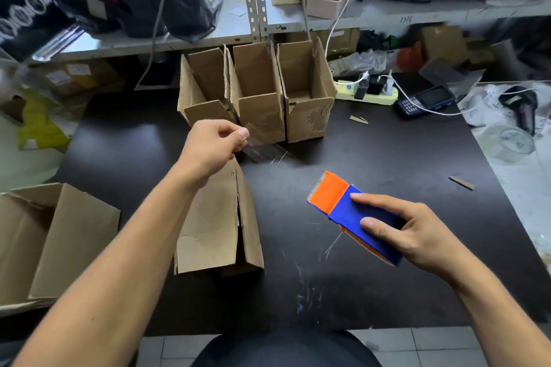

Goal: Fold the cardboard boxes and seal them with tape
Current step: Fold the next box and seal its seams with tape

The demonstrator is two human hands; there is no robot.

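A folded cardboard box (pixel 219 226) lies on the dark table (pixel 372 164) in front of me, its flaps closed along a centre seam. My left hand (pixel 213 147) hovers over its far end and pinches a strip of clear tape (pixel 264 143) that hangs to the right. My right hand (pixel 413 228) grips a blue and orange tape dispenser (pixel 347 208) to the right of the box, toothed edge pointing away. Three open-topped cardboard boxes (pixel 256 98) stand side by side at the back.
Flattened cardboard boxes (pixel 56 235) lie stacked at the left edge. A power strip (pixel 368 89), a phone (pixel 426 101) and white cables sit at the back right. Small cardboard scraps (pixel 461 182) lie on the table. A metal shelf (pixel 387 13) with bags and boxes runs along the back.
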